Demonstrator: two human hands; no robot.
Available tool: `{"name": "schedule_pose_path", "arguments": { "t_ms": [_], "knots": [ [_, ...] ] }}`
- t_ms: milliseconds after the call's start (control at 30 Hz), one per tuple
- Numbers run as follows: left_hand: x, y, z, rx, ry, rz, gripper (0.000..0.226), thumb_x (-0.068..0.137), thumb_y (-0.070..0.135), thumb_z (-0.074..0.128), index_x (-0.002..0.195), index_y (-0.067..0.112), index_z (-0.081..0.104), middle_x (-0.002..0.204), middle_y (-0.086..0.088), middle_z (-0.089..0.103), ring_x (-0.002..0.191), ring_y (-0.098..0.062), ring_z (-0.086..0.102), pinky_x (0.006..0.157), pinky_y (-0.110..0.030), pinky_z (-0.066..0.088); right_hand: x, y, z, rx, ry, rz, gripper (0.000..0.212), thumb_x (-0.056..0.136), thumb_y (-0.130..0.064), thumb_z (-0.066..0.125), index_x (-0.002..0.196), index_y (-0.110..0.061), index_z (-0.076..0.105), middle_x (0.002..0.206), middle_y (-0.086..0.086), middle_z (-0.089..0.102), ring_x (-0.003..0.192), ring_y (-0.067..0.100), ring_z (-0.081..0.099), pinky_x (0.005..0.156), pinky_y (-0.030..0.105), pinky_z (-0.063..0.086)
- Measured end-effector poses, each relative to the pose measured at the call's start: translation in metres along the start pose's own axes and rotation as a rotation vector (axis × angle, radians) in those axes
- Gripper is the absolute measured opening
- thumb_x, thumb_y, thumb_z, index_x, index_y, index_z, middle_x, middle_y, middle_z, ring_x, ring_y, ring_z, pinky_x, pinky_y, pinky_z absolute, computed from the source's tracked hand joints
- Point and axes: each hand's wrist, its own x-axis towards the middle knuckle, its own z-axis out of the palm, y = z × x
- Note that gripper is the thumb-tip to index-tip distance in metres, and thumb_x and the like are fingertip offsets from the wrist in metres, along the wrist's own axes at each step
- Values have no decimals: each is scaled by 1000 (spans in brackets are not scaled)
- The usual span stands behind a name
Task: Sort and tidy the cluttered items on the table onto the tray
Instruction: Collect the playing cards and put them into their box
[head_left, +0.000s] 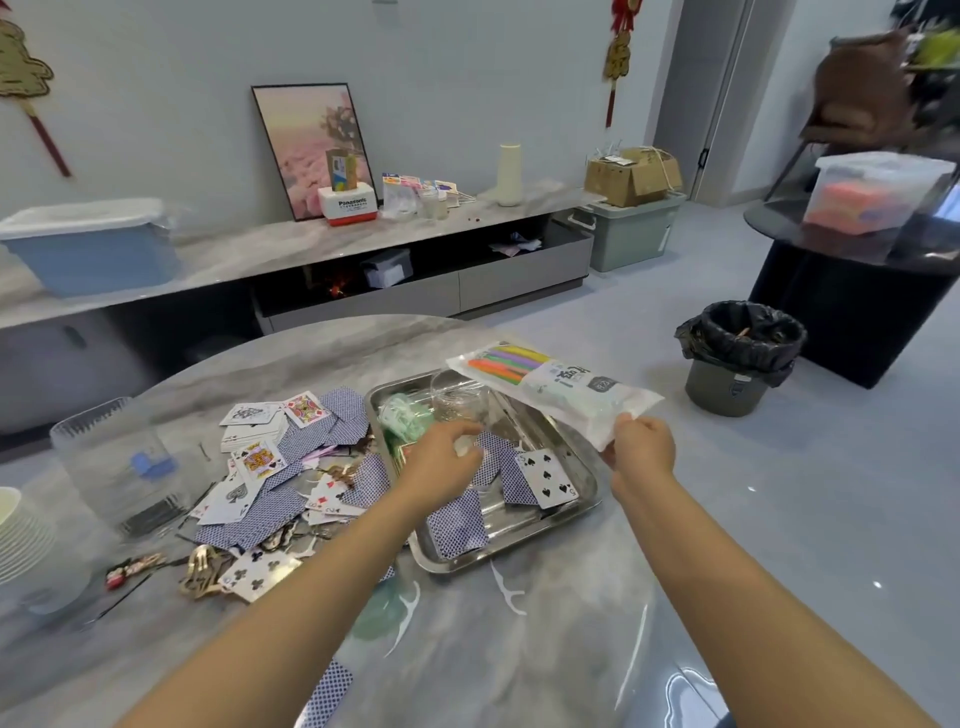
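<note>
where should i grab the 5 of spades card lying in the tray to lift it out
Take the 5 of spades card by its near right corner, coming from the right. It lies face up, its upper left edge resting on face-down cards in the metal tray, so that side is crowded, while the right side faces bare tray floor. It probably needs sliding to get a fingertip under.

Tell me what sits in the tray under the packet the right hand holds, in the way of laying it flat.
The right hand holds the packet above the tray. Beneath it stand a clear glass jar, a green bundle and loose playing cards. The left hand also reaches in.
</note>
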Motion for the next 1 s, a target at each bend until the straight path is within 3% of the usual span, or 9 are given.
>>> {"name": "schedule_pose_path", "arguments": {
  "t_ms": [167,267,367,433,533,633,767,900,1000],
  "knots": [
    [13,-11,36,104,-105,-55,38,93,21,51,131,19,52,137,0,51,70,1,50,88,-24,40,2,12,-2,102,33,77,3,93,-9,45,95,-11,48,84,4,51,63,17,48,51,27,42],
    [29,-16,61,182,-138,-130,48,92,38,52,134,15,48,135,-6,53,102,-16,59,100,-36,41,6,14,-5,138,15,100,6,94,-8,44,97,-10,48,88,6,53,64,17,49,53,28,44],
    [48,-21,81,344,-115,-198,76,85,62,50,141,12,36,145,-13,37,133,-31,34,109,-47,29,11,22,-5,131,-7,144,19,92,-2,42,107,-5,53,98,12,56,68,20,53,50,23,46],
    [58,-24,88,357,-98,-249,95,77,71,51,146,11,24,151,-15,24,139,-35,21,111,-49,21,14,29,-6,106,-14,193,29,90,3,42,115,-1,54,101,15,59,72,24,57,44,20,45],
    [71,-27,96,342,-102,-309,116,68,77,57,149,11,9,154,-20,11,142,-37,9,113,-49,14,21,43,-7,-10,-8,272,25,88,4,43,106,-6,57,79,11,58,58,21,52,34,16,39],
    [80,-26,102,412,-101,-316,125,58,74,68,148,10,10,150,-21,18,140,-38,14,112,-48,18,27,58,-9,-212,-47,346,5,87,-3,50,86,-7,53,67,7,46,53,18,39,45,25,33],
    [88,-22,98,389,-108,-396,125,52,63,80,144,9,16,143,-18,33,134,-35,28,107,-45,27,33,66,-8,-342,-64,392,6,84,-9,58,83,-6,53,75,10,47,59,21,40,51,29,34],
    [90,-24,90,221,-103,-452,109,61,44,85,139,4,20,118,-7,58,103,-26,57,78,-36,46,34,67,-7,-445,-77,350,11,83,-13,57,91,-6,55,91,11,51,76,27,52,62,30,43],
    [86,-24,78,120,-85,-493,88,69,29,83,133,3,30,94,0,52,66,-12,48,49,-23,40,29,67,-9,-474,-87,328,7,83,-12,56,83,-6,55,83,9,52,72,25,52,61,28,42]
  ]
}}
